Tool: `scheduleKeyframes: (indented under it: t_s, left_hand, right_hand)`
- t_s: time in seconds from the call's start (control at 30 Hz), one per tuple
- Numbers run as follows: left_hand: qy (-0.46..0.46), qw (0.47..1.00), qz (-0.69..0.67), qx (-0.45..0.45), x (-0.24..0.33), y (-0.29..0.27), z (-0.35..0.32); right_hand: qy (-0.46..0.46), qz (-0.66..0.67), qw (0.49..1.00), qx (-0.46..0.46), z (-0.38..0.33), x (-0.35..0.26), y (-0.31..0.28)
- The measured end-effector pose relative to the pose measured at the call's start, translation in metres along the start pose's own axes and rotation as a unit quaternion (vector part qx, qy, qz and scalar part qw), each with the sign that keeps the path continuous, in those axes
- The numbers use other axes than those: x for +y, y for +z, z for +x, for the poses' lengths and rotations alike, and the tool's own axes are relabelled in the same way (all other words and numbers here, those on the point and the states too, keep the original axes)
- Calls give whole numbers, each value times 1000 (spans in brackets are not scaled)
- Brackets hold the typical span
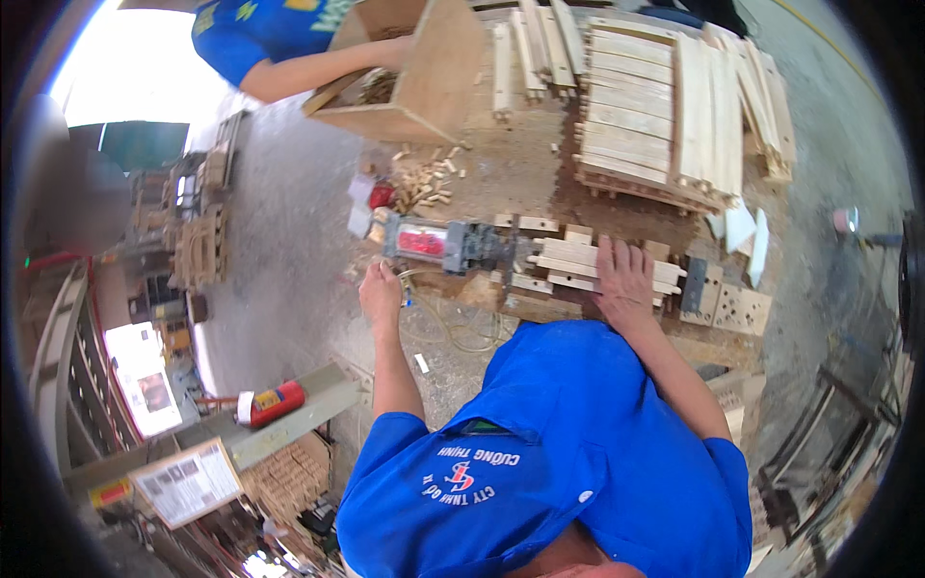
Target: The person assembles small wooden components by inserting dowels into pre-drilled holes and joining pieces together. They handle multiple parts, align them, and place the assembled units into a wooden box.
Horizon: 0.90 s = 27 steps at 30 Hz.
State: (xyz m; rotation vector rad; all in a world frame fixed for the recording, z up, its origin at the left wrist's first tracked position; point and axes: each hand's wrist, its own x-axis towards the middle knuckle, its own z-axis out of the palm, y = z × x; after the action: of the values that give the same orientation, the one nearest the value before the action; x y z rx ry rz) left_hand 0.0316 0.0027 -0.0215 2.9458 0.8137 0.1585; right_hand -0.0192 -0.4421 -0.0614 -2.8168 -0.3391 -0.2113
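Observation:
My right hand (626,287) lies on pale wooden slats (568,258), fingers stretched out over them. These slats sit side by side in a clamping jig on the workbench, between a dark metal block (692,285) on the right and the rod end of a pneumatic cylinder (421,241) on the left. The cylinder has a clear body with red inside. At its left end my left hand (382,285) is closed, close to the bench edge; whatever its fingers hold is hidden. A thin clear hose (453,332) loops below the cylinder.
Loose wooden dowels (424,181) lie beyond the cylinder, near a plywood box (438,77) that a co-worker's arm (323,72) reaches into. Stacked slats (631,106) stand at the far right. A drilled wooden block (742,308) is at the bench's right end. A fire extinguisher (272,403) lies lower left.

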Motion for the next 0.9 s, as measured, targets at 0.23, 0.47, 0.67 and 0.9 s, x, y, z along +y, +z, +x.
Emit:
scheduleKeyframes:
  t_s: [0.23, 0.47, 0.67, 0.9]
  left_hand:
    - [15, 997, -65, 48, -11, 12, -11]
    - [6, 996, -69, 47, -5, 10, -13]
    - [15, 996, -81, 43, -4, 5, -8]
    - [107, 992, -33, 50, 2, 12, -4]
  right_hand:
    - [21, 6, 1000, 2, -4, 4, 2]
    - [50, 22, 998, 13, -1, 3, -8]
    - [66, 28, 997, 4, -3, 3, -4]
    - [52, 19, 998, -3, -2, 3, -5]
